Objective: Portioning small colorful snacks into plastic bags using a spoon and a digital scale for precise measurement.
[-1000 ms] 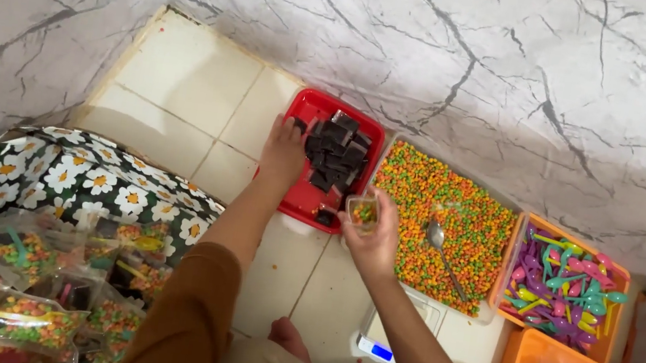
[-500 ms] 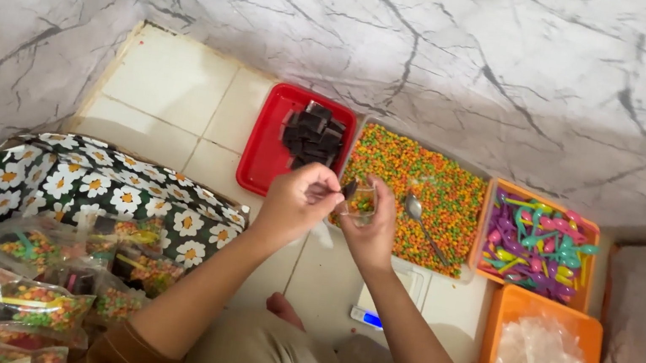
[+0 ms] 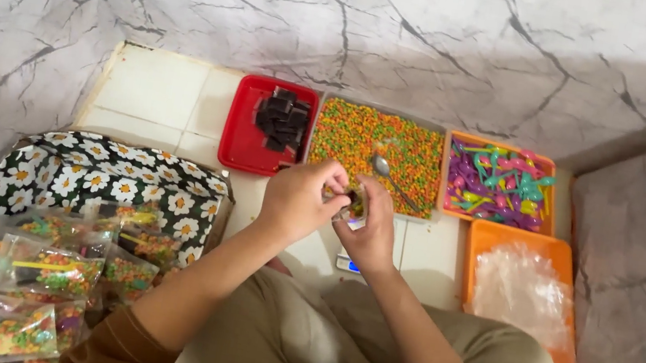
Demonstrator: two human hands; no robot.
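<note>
Both hands are meeting over a small packet of colourful sweets, just in front of the trays on the floor.

The left hand and right hand are pinching the small packet between their fingertips, holding it above the tiled floor. Just behind it are lying a red tray of dark pieces, a tray of mixed sweets with a spoon, and an orange tray of plastic spoons.
</note>
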